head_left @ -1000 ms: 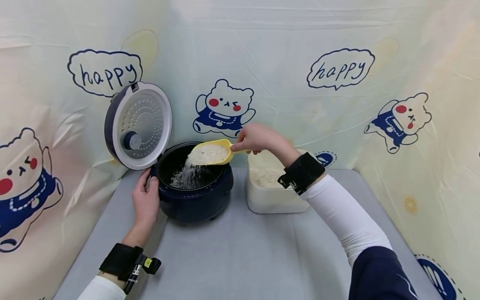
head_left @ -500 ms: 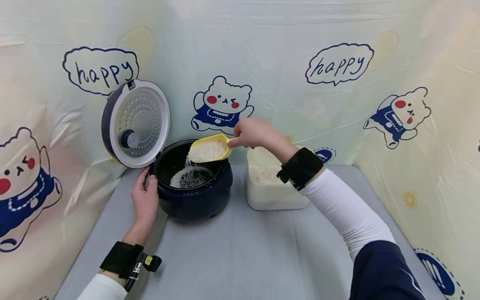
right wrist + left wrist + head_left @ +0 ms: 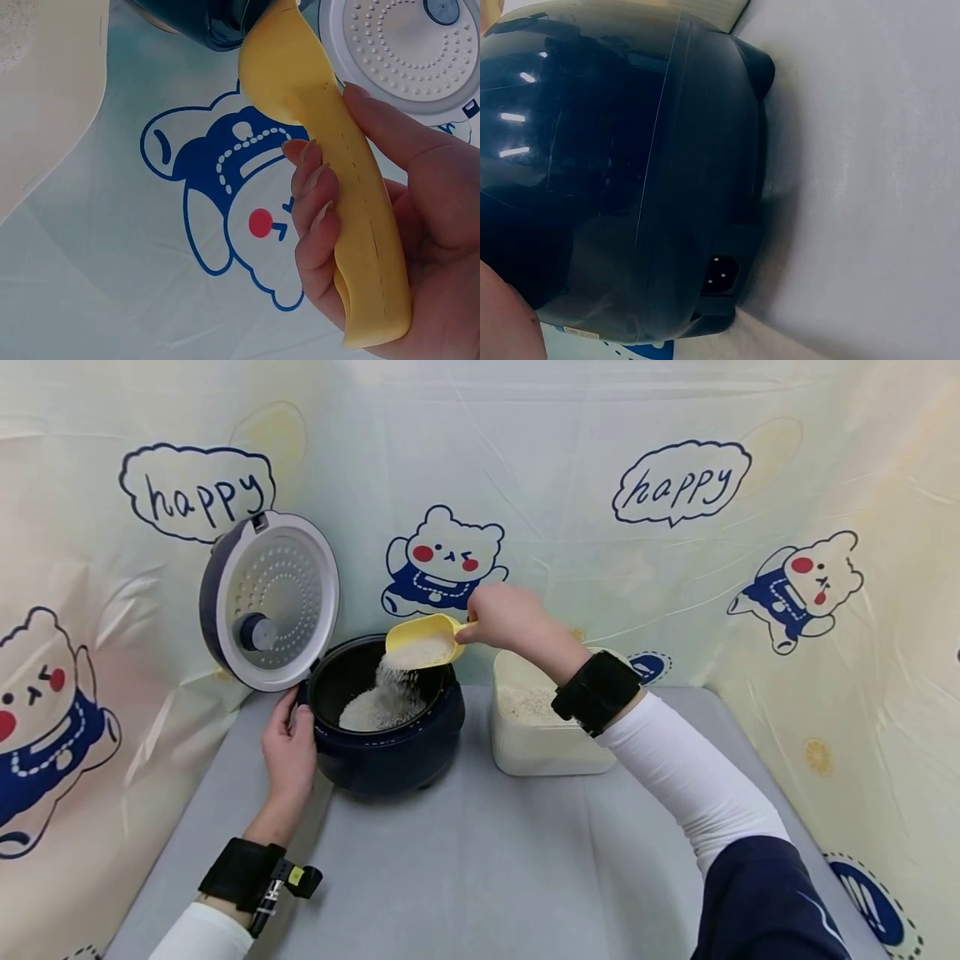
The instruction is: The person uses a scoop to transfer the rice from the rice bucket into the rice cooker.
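My right hand (image 3: 507, 617) grips the handle of a yellow scoop (image 3: 367, 225), fingers curled round it and thumb along its top. The scoop is tilted over a dark blue rice cooker (image 3: 390, 764) in the head view. Rice (image 3: 418, 651) runs from its lip into the black pot, where a white heap (image 3: 367, 710) lies. At the cooker's left side, my left hand (image 3: 288, 752) holds it near the hinge, thumb in front; its fingertips are partly hidden. The cooker's lid (image 3: 273, 602) stands raised. Only a bit of the left hand (image 3: 506, 319) shows in the left wrist view.
Right of the cooker stands a cream bin (image 3: 551, 752) with rice inside, under my right forearm. A grey cloth covers the table (image 3: 465, 868). Behind hangs a curtain (image 3: 570, 468) printed with bears. The cooker's power socket (image 3: 721, 274) has no cord in it.
The scoop tips further toward the pot and holds less rice, while the heap in the pot has grown. My left hand stays at the cooker's side.
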`<action>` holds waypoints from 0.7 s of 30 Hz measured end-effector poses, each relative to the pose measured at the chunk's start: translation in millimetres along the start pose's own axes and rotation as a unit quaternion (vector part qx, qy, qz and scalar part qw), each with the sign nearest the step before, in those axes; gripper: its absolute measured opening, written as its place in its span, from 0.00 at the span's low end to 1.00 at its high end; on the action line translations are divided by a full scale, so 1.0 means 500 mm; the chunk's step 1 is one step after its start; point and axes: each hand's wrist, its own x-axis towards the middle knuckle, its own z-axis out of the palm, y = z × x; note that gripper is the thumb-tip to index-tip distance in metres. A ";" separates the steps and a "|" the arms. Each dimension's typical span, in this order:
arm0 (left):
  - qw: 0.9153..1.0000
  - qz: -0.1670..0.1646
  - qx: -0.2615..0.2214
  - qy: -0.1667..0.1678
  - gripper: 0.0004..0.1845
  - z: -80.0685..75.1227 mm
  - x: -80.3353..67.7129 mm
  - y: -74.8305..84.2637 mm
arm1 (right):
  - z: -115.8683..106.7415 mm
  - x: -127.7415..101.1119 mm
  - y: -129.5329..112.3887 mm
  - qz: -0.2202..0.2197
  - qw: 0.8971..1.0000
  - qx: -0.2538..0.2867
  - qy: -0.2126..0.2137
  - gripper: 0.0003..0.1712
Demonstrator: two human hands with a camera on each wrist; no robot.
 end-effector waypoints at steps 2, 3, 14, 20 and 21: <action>1.000 0.002 -0.002 0.001 0.25 0.000 0.001 0.001 | -0.002 0.000 -0.002 0.001 1.000 -0.006 0.004 0.21; 1.000 0.003 -0.002 0.001 0.25 0.000 0.001 0.001 | -0.002 -0.001 -0.003 0.002 1.000 -0.011 0.006 0.22; 1.000 0.002 -0.002 -0.004 0.25 -0.002 -0.002 0.002 | 0.002 -0.009 -0.019 -0.005 0.999 -0.043 0.030 0.22; 1.000 0.000 0.006 -0.005 0.25 -0.002 -0.002 0.004 | 0.010 -0.010 -0.020 -0.011 0.998 -0.048 0.049 0.21; 1.000 -0.001 0.006 -0.005 0.25 -0.002 -0.002 0.004 | 0.012 -0.010 -0.019 -0.012 0.998 -0.047 0.051 0.21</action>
